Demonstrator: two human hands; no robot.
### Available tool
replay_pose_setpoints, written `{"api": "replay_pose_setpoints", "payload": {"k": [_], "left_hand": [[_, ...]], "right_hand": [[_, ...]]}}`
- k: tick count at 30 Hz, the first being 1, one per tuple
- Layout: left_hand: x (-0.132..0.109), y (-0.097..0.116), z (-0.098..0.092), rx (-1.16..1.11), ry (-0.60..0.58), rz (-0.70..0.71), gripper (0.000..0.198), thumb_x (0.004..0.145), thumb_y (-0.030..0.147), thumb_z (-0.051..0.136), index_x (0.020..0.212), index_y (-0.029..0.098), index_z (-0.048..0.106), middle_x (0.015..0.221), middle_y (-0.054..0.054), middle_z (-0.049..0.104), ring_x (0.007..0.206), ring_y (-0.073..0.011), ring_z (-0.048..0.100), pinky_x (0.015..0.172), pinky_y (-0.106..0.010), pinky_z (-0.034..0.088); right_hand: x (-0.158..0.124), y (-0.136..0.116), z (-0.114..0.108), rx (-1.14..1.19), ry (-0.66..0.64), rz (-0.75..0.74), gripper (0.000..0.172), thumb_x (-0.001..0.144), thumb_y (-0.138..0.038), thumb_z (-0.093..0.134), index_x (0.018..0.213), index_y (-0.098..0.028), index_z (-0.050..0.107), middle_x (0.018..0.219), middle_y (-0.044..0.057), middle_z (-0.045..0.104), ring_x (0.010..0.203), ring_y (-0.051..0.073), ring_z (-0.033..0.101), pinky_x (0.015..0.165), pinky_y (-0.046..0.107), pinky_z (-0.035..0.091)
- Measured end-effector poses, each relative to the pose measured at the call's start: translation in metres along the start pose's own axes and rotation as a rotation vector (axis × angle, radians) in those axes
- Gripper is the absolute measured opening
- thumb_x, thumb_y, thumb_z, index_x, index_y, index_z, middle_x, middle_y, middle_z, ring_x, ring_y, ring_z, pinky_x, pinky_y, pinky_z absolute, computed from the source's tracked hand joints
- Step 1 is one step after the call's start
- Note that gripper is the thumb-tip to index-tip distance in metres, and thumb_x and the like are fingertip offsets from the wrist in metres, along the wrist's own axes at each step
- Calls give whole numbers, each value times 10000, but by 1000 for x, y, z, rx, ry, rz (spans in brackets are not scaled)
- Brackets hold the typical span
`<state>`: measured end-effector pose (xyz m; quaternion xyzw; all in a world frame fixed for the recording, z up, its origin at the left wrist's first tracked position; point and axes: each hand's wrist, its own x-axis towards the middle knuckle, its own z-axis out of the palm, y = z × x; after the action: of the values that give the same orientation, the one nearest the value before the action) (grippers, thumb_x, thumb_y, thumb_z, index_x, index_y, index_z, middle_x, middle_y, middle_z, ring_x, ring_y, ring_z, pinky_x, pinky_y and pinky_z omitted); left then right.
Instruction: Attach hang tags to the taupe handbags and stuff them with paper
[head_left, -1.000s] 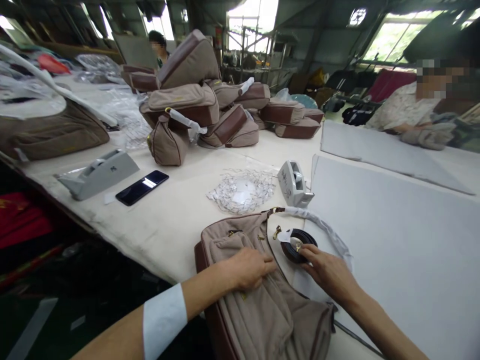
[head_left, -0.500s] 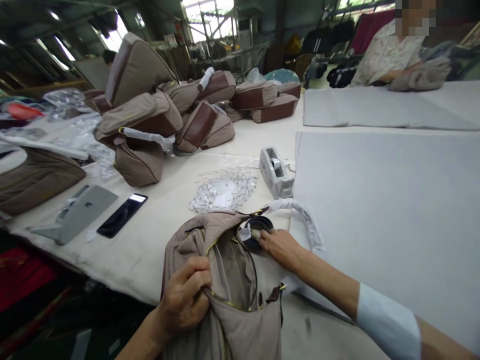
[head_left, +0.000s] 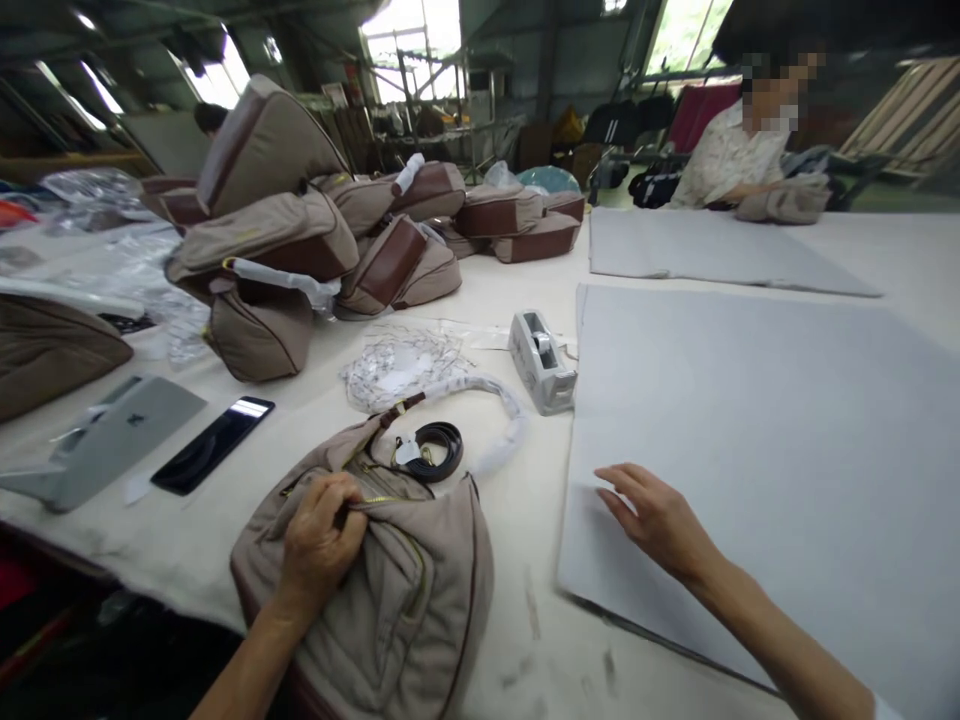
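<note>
My left hand [head_left: 322,540] clamps the bag [head_left: 390,620] on the tabletop [head_left: 525,550]; my right hand [head_left: 656,518], empty, hangs above the board [head_left: 750,400]. The handle [head_left: 516,415] is wrapped already; the strap [head_left: 453,453] lies coiled outside, within its loop.

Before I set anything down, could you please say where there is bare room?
The large grey sheet is bare beyond the right hand, as is the table between that sheet and the near bag. Crowded: the left, with phone and tape dispenser, and the heaped bags behind.
</note>
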<state>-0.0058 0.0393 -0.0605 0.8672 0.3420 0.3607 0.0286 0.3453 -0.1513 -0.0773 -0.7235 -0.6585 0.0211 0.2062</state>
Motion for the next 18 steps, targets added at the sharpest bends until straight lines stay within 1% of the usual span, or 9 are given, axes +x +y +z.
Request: {"api": "replay_pose_setpoints", "payload": {"k": [2,5,7,8,10,12,14,16,18], "left_hand": [[12,-18,8,29,-18,4,86,753,117,457,745,194,494,815,-42,527,801,-187,546,749,-330,473],[29,-35,24,24,-147,23,91,759,139,441,733,199,505,818,-48,546,813,-191,561,756,-322,479],[37,-38,30,6,-240,35,114,766,147,433,769,198,534,881,-59,571,851,-191,578,777,-314,482],[39,-36,31,3,-259,34,134,769,154,434,812,194,554,939,-70,579,870,-193,585,789,-316,483],[43,-25,29,6,-220,9,190,779,173,445,917,179,575,1058,-93,568,879,-198,591,788,-324,489],[45,-1,25,-22,-151,-31,205,797,191,462,970,168,571,1094,-98,554,851,-192,591,753,-319,498],[48,36,27,-112,-153,-42,174,817,198,475,961,172,569,1067,-85,560,881,-190,579,763,-315,498],[50,84,42,-239,-250,-17,166,831,200,467,963,182,565,1076,-85,560,1021,-211,538,886,-353,463],[50,139,72,-348,-433,6,213,821,220,489,1014,177,566,1143,-108,551,1117,-238,484,987,-408,394]], "right_hand": [[-21,16,-3,-30,-93,-40,237,913,-255,414,1089,-188,557,1045,99,586,939,194,564,796,334,489],[-21,9,-1,-25,-271,-200,186,887,-269,464,1011,-203,586,1073,91,568,957,199,531,805,348,462],[-15,3,0,-40,-355,-265,156,877,-313,492,881,-200,599,1008,71,584,915,199,528,779,353,442],[-16,6,-1,-54,-375,-267,181,879,-332,492,818,-194,592,960,63,592,882,195,528,759,349,434],[-30,23,-7,-82,-359,-216,242,898,-335,463,749,-182,577,884,59,597,828,185,528,730,339,425],[-57,53,-15,-94,-296,-130,260,911,-319,441,743,-180,582,875,67,602,815,181,530,726,334,425],[-90,81,-24,-94,-226,-48,237,903,-319,462,759,-194,602,897,67,612,829,180,542,744,333,431],[-116,100,-29,-97,-147,1,187,876,-335,510,793,-215,628,919,62,626,855,187,558,768,337,442],[-130,107,-28,-99,-70,27,153,848,-347,550,823,-229,645,929,59,642,879,200,574,784,347,456]]}}
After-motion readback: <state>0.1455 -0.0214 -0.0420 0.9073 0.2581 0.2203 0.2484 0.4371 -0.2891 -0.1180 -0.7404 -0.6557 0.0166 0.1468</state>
